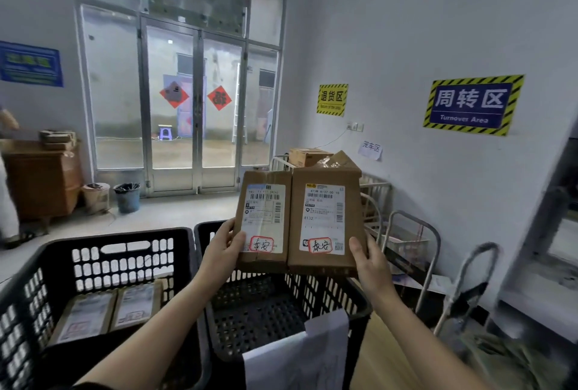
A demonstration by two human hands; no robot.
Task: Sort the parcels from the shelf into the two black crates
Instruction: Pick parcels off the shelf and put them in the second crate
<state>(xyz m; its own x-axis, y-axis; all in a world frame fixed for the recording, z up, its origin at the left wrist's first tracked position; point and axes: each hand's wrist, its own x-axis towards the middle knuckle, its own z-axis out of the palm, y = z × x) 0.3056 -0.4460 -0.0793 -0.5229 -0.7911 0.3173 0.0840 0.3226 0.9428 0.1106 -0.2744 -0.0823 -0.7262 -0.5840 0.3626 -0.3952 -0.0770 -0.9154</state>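
Observation:
I hold two brown cardboard parcels side by side above the right black crate (pixel 353 299), labels facing me. My left hand (pixel 222 247) grips the left parcel (pixel 265 220) at its lower left edge. My right hand (pixel 369 260) grips the right parcel (pixel 325 217) at its lower right corner. Each white label carries a red-boxed handwritten mark near the bottom. The right crate's perforated floor is bare. The left black crate (pixel 103 261) holds two flat parcels (pixel 108 311) lying label up.
A white paper sheet (pixel 297 355) hangs on the right crate's near rim. Metal carts (pixel 409 239) with boxes stand right against the wall. A wooden cabinet (pixel 40 180) and two buckets (pixel 126 197) sit left, before glass doors (pixel 194 108).

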